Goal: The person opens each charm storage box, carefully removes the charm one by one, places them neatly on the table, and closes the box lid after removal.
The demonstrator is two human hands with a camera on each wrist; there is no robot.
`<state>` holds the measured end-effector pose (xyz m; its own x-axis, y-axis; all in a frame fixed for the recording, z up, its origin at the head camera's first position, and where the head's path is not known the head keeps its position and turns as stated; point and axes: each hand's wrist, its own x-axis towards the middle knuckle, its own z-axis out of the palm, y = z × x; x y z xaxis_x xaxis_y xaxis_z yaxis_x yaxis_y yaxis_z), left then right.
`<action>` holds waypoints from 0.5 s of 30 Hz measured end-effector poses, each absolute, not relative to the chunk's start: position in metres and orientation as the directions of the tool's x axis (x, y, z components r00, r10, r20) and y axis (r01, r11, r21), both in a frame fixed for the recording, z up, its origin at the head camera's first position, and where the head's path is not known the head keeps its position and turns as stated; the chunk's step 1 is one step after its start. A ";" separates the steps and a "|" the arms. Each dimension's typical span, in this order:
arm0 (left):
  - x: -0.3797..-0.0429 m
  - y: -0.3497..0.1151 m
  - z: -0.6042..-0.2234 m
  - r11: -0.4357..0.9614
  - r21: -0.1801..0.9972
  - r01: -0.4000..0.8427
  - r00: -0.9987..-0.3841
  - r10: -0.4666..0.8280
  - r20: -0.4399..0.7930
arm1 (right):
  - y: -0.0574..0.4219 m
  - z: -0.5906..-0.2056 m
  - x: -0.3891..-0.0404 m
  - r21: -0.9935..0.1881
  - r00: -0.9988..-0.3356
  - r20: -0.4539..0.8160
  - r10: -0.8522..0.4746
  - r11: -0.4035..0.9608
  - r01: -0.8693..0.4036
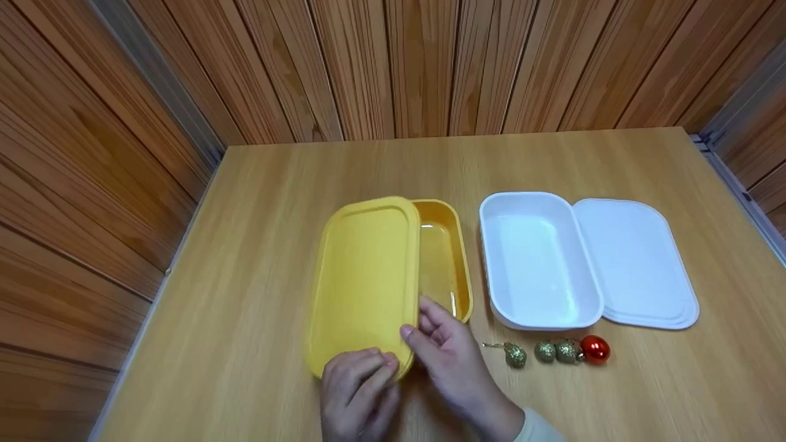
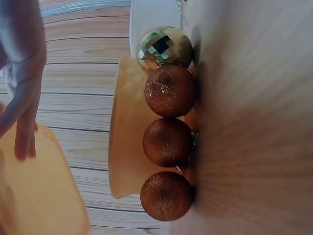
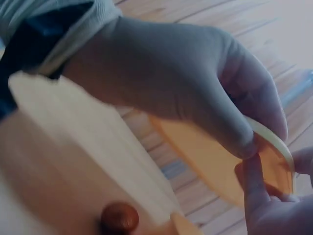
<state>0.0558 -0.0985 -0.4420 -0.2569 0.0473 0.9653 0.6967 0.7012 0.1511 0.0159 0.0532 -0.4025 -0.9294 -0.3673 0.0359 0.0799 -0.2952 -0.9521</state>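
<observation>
A yellow lid is held raised and tilted, covering the left part of a yellow box. The right hand pinches its near right edge, thumb on top and fingers beneath. At the lid's near end, the left hand holds the rim with bent fingers; the right wrist view shows digits on both sides of the edge. In the left wrist view, several copper glitter balls and a mirrored ball line up before the box. Hands and lid hide them in the head view.
Right of the yellow box stands an open white box, with a white lid beside it. In front lie green glitter ornaments and a shiny red ball. Wood-panelled walls border the wooden table.
</observation>
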 end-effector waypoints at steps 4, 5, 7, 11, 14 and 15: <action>0.053 -0.113 -0.464 0.720 0.306 0.623 -0.413 -0.030 0.910 | 0.069 -0.401 0.000 -0.965 -0.953 0.040 -0.299 -0.259 0.041; 0.051 -0.116 -0.469 0.707 0.391 0.589 -0.484 -0.079 0.872 | 0.073 -0.401 -0.005 -0.968 -0.960 0.032 -0.278 -0.249 0.040; 0.050 -0.122 -0.474 0.631 0.637 0.443 -0.704 -0.196 0.683 | 0.080 -0.399 -0.015 -0.970 -0.970 -0.006 -0.241 -0.233 0.064; 0.039 -0.126 -0.475 0.341 0.937 0.081 -0.928 -0.318 0.196 | 0.088 -0.399 -0.032 -0.978 -0.977 -0.062 -0.202 -0.181 0.099; 0.022 -0.122 -0.474 0.113 0.993 -0.018 -0.947 -0.320 0.019 | 0.089 -0.404 -0.044 -0.993 -0.982 -0.057 -0.181 -0.093 0.075; 0.016 -0.121 -0.473 0.066 0.998 -0.023 -0.948 -0.319 -0.001 | 0.090 -0.406 -0.048 -0.997 -0.983 -0.045 -0.179 -0.053 0.056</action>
<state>0.0162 -0.1205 -0.4734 -0.9476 -0.3194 -0.0010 -0.0234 0.0663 0.9975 -0.0480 0.0900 -0.4065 -0.9828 -0.1792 -0.0453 0.0556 -0.0530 -0.9970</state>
